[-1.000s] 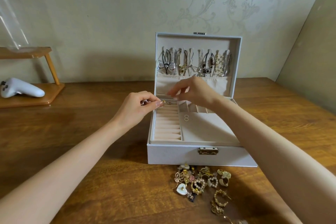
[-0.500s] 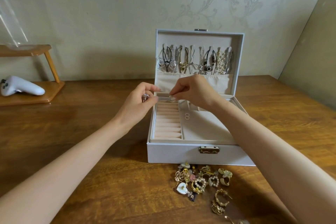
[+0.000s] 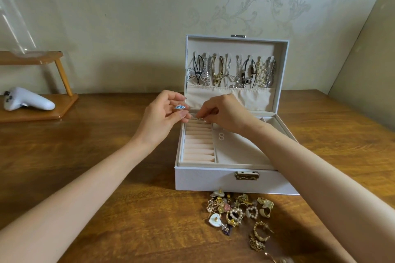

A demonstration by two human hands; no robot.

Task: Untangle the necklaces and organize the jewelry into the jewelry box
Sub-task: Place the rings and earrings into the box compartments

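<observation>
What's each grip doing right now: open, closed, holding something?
Left grip: holds a blue ring.
Right grip: pinches a small silver piece over the ring rolls.

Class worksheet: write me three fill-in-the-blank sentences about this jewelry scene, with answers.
The necklaces hang inside the jewelry box's raised ____.
The left hand holds a jewelled piece, ____ in colour, while the right hand pinches a small metal piece.
Loose jewelry lies on the ____ in front of the box.
Missing words: lid; blue; table.
</observation>
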